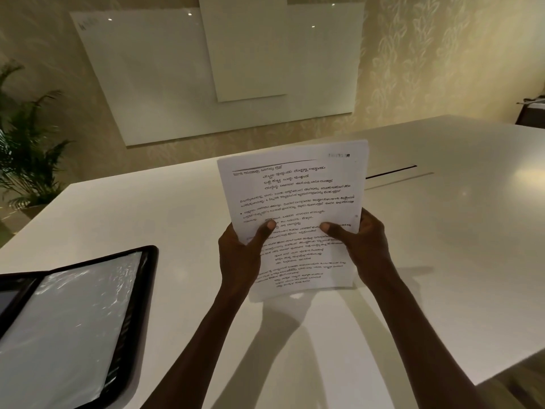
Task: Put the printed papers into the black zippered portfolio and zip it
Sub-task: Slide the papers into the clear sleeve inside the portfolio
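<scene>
While upright, 1 paper stack (295,202), 2 gripping hands: left hand (239,258), right hand (365,246).

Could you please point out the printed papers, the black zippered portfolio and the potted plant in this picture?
printed papers (292,190): head view, on the printed upper half of the top sheet.
black zippered portfolio (152,262): head view, on its black zippered edge at the far right corner.
potted plant (26,154): head view, on its green fronds.

Both bare forearms reached forward from the near edge of the surface (442,202), nearly parallel. The left hand (240,255) and right hand (364,246) were raised side by side, each gripping one side of the printed papers (295,190), thumbs pressed on the front, fingers curled behind.
</scene>
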The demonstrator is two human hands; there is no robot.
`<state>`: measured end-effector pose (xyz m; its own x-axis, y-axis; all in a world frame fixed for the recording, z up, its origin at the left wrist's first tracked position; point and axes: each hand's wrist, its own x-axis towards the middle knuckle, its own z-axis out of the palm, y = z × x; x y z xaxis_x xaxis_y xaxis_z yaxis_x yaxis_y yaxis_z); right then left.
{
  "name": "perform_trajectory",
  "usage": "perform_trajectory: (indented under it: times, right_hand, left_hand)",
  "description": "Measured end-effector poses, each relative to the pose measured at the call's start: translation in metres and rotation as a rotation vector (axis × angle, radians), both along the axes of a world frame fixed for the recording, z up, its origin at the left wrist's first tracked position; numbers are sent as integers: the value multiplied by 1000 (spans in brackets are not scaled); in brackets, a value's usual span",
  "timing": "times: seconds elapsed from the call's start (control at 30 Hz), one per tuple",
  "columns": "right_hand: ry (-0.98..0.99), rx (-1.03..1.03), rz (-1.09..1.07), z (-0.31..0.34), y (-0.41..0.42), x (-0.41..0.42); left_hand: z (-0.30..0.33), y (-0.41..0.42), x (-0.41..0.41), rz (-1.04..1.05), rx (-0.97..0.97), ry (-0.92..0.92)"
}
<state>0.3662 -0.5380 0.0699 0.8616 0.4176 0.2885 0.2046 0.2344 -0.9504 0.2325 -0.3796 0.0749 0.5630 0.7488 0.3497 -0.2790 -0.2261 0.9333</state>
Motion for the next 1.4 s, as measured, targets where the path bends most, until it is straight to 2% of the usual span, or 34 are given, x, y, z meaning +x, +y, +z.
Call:
perform_trajectory:
  times: [0.63,0.87,0.97,1.07,1.2,1.33,1.4]
  right_hand:
    - [116,-76,50,-31,6,-7]
    - [18,-161,175,-7,-1,3]
    - [39,-88,148,-4,0,4]
    - [102,19,105,-7,4,0]
    - [206,201,71,-10,5,-6]
    - [345,406,101,-8,11,-18]
    - [404,463,113,-10,19,-25]
  left_hand:
    - [-43,11,-5,-11,-17,170]
    - [-28,28,-9,-75,69,241]
    - [-11,38,-12,-126,133,307]
    - [-5,43,-16,-63,184,344]
    - [-19,33,-25,121,-35,191]
    - [-32,2,-18,-2,-344,17]
    - [-30,-12,-13,-90,-404,-26]
